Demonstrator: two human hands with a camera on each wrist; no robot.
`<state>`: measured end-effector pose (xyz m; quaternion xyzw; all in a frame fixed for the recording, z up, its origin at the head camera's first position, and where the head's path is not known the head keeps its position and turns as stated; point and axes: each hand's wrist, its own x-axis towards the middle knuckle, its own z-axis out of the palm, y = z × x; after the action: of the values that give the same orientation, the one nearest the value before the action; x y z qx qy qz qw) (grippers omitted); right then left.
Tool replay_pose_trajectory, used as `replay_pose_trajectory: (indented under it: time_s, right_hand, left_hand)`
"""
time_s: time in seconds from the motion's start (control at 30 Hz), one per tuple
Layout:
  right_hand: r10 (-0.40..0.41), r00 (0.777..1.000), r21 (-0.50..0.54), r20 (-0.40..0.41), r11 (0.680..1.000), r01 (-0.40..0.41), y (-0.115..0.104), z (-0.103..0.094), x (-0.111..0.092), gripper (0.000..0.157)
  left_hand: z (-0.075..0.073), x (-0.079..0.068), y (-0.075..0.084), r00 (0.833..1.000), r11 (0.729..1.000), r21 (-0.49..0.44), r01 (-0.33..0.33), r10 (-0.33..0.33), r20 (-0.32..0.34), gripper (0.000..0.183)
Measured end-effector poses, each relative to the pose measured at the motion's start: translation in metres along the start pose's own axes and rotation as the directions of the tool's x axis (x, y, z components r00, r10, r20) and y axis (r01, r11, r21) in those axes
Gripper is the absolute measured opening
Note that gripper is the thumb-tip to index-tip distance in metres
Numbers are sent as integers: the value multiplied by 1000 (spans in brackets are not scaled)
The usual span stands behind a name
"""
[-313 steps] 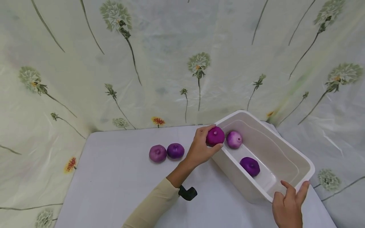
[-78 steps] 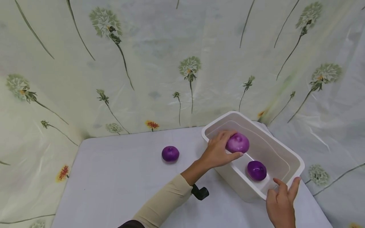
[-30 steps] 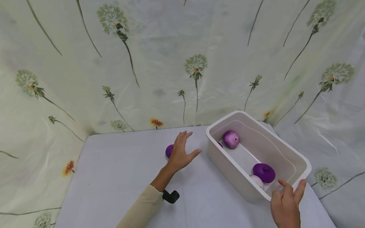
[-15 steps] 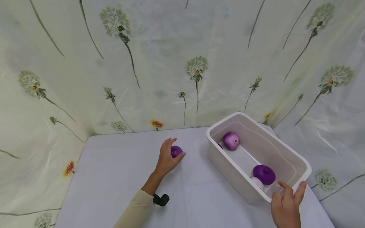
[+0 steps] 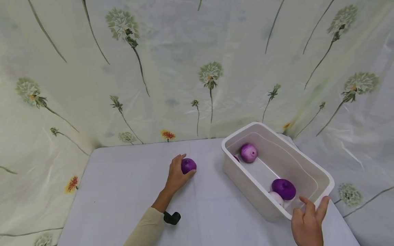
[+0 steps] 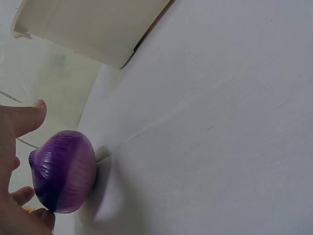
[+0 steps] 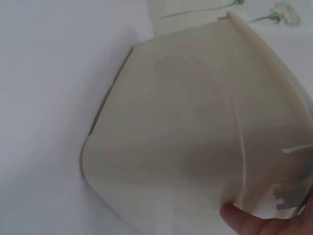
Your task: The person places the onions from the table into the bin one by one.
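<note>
A purple onion (image 5: 189, 165) rests on the white-covered table, seen close up in the left wrist view as a shiny purple onion (image 6: 68, 171). Around it curves my left hand (image 5: 176, 176), fingers at its far side and thumb by its near edge. In the left wrist view the thumb (image 6: 29, 120) stands apart from the onion, while fingertips meet its lower side. My right hand (image 5: 307, 223) grips the near right corner of an off-white plastic bin (image 5: 246, 191); one finger (image 7: 234, 215) presses the bin's outer wall (image 7: 171, 122).
Inside the bin lie a pink-and-white onion (image 5: 248, 152), a dark purple onion (image 5: 284, 189), a pale onion (image 5: 276, 197) and a mostly hidden magenta one (image 5: 236, 159). A flower-printed sheet (image 5: 172, 68) hangs behind the table (image 5: 123, 198).
Several onions have gone from table to bin, the last a pinkish one carried by my left hand. That hand has since moved back left to the remaining onion. My right hand has stayed on the bin.
</note>
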<state>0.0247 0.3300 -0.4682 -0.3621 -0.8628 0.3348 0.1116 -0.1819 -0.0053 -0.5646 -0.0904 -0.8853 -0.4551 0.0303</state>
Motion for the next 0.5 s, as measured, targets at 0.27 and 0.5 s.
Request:
replay_pose_trajectory:
  time_s: [0.27, 0.5]
  right_hand:
    - [3, 1000, -3, -1, 1000, -3, 1, 1, 1, 47]
    - [7, 1000, 1, -15, 1000, -7, 1, 2, 2, 47]
  left_hand:
    - [4, -1, -4, 1000, 1000, 18, 20, -19, -18, 76]
    - [7, -1, -7, 998, 997, 29, 67, -67, 7, 76]
